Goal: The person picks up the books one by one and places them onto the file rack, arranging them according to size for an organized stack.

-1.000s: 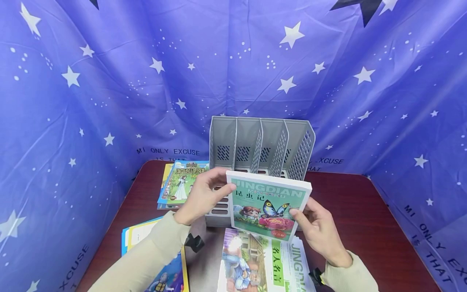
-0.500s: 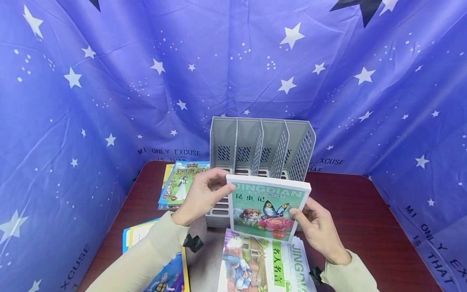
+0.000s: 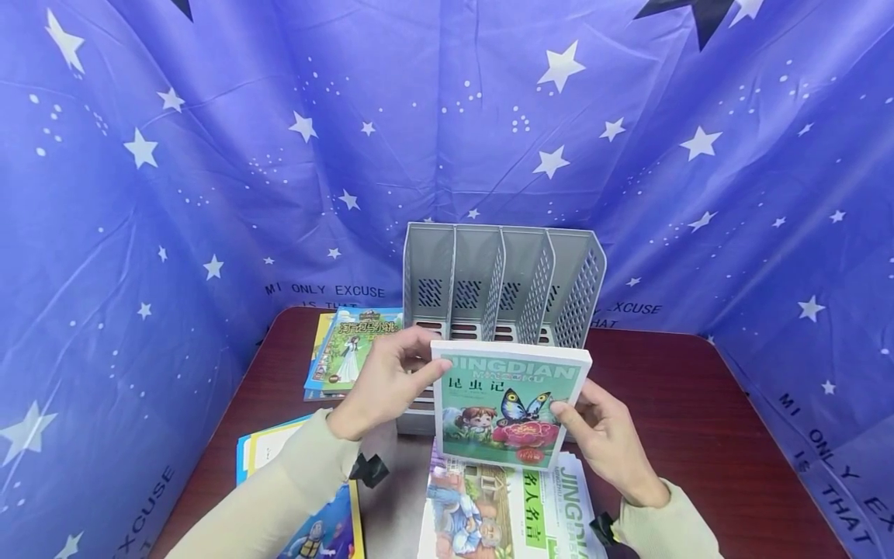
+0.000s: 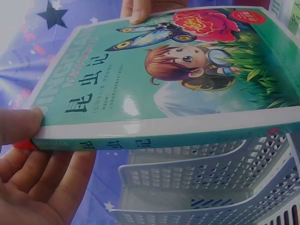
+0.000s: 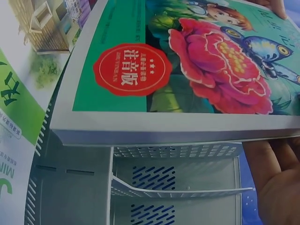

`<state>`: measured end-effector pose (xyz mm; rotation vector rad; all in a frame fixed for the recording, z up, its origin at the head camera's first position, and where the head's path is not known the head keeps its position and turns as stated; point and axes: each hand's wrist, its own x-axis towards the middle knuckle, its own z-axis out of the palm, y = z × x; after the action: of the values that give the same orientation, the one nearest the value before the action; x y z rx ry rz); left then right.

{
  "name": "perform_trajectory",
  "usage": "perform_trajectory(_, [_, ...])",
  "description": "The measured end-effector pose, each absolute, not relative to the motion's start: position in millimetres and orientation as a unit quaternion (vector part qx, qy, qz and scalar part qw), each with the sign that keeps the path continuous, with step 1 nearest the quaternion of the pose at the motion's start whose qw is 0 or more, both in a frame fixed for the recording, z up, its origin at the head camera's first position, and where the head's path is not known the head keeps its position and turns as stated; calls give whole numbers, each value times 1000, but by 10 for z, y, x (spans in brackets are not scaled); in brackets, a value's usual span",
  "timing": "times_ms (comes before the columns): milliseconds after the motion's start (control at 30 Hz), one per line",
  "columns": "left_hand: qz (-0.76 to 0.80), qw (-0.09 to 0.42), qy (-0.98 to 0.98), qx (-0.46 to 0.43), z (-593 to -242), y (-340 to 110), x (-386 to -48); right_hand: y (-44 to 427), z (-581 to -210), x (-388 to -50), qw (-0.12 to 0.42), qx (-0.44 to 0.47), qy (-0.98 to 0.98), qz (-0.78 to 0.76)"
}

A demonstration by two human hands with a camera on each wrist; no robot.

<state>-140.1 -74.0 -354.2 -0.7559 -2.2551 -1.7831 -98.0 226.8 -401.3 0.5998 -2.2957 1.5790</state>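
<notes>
A green-covered children's book point(image 3: 503, 415) with a butterfly and a red flower is held up between both hands, cover toward me and tilted. My left hand point(image 3: 386, 382) pinches its upper left corner, the thumb point(image 4: 21, 125) on the cover and the fingers behind. At the right edge, my right hand point(image 3: 615, 441) grips it with the thumb in front and fingers behind. Below it lies a stack of books, the top one a white-and-green book point(image 3: 482, 516); the green book hides part of it. Behind the held book stands a grey file rack point(image 3: 527, 268) with several upright compartments.
At the back left of the dark red table point(image 3: 673, 404) lie several picture books point(image 3: 349, 353). More blue and yellow books point(image 3: 317, 536) sit at the front left, partly under the left sleeve. A blue star-patterned curtain point(image 3: 447, 109) surrounds the table.
The green book has come down slightly and a little to the left, both hands moving with it. Its lower edge now covers more of the white-and-green book. Both hands keep their grip.
</notes>
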Motion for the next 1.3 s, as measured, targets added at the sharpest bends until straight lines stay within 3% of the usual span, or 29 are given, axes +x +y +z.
perform_trajectory(500, [-536,219,-746,-329,-3429,-762,-1154,2236,-4015,-1048,117,235,-759,595])
perform_trajectory(833, [-541,273,-740,-292,-3339,-974,-1078,2371,-4148,-1138,88,241,-724,640])
perform_trajectory(1000, [-542,299,-742,-257,-3299,-1086,-1065,2434,-4257,-1136,101,234,-711,656])
perform_trajectory(1300, [-538,352,-736,-210,-3296,-1225,-1074,2553,-4421,-1000,110,131,-805,568])
